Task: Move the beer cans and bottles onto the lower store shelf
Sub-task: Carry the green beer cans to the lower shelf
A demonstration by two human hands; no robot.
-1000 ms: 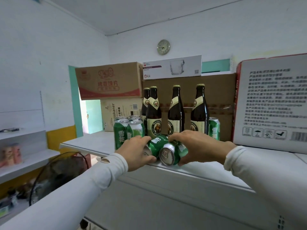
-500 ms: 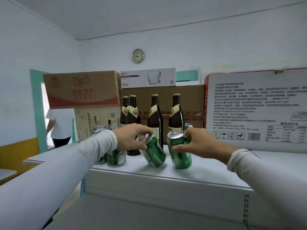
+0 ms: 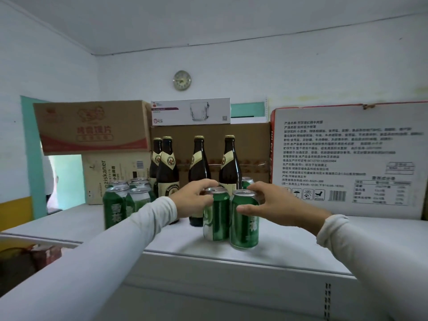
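Broad white shelf top [image 3: 289, 249] running across the lower half, bearing everything in view. Large white carton [image 3: 347, 158] with black printed text and a red edge, upright at the right rear. Brown cardboard box [image 3: 92, 126] with red print stacked on a Franziskaner carton [image 3: 115, 177] at the left rear; plain brown carton [image 3: 250, 144] in the middle rear, a white glassware box [image 3: 190, 111] lying on top. Round wall clock [image 3: 182, 80] above. Four dark beer bottles [image 3: 199, 167] with cream labels and gold caps, upright in a row before the brown carton. Cluster of green beer cans [image 3: 126, 200] upright to the left of the bottles; one more can partly hidden behind the right-most bottle. Two green cans upright near the shelf's front edge, side by side and touching or nearly so: left can [image 3: 216, 216] and right can [image 3: 245, 221]. Left hand [image 3: 193, 200] curled round the left can's upper part, fingers over the rim. Right hand [image 3: 275, 205] wrapped about the right can near its top, thumb across the front.
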